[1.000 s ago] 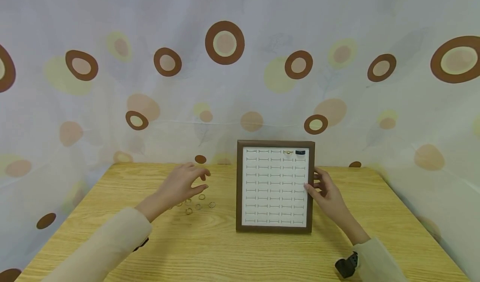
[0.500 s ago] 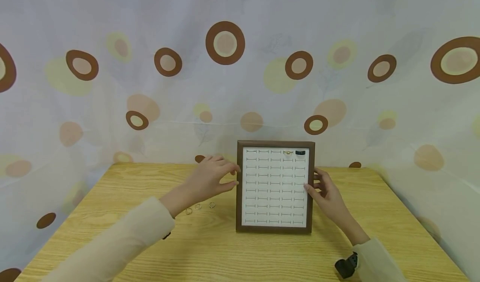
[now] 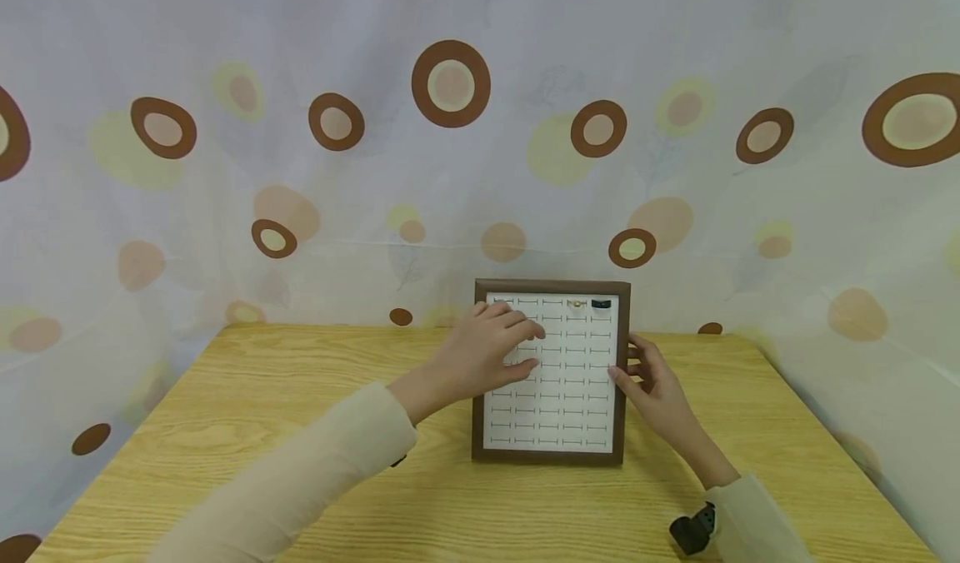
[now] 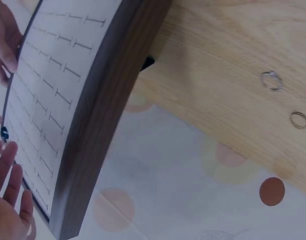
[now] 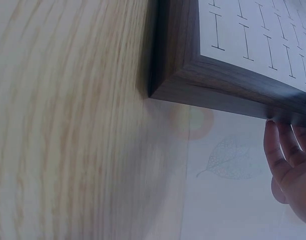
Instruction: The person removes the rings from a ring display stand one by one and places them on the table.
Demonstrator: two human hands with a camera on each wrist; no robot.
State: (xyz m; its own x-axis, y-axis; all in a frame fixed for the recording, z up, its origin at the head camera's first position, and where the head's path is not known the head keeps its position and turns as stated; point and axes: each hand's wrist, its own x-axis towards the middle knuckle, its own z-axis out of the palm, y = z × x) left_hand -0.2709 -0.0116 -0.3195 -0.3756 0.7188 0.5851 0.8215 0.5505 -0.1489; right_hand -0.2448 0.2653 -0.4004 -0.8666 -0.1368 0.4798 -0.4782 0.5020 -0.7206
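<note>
A brown-framed ring display board stands upright, its white face marked with rows of slots. In its top row sit a gold ring and a black ring. My left hand is before the board's left half, thumb and fingers spread apart, with nothing visible between them. My right hand grips the board's right edge, thumb at the front; in the right wrist view its fingers touch the frame's side. Loose rings lie on the table in the left wrist view, including a silver ring and a darker ring.
The wooden table meets a patterned curtain at the back and sides. My left sleeve crosses the table's front left and hides the loose rings from the head view. A black device sits at my right wrist.
My left hand has moved right, from above the loose rings to the front of the board. My right hand and the board have stayed in place.
</note>
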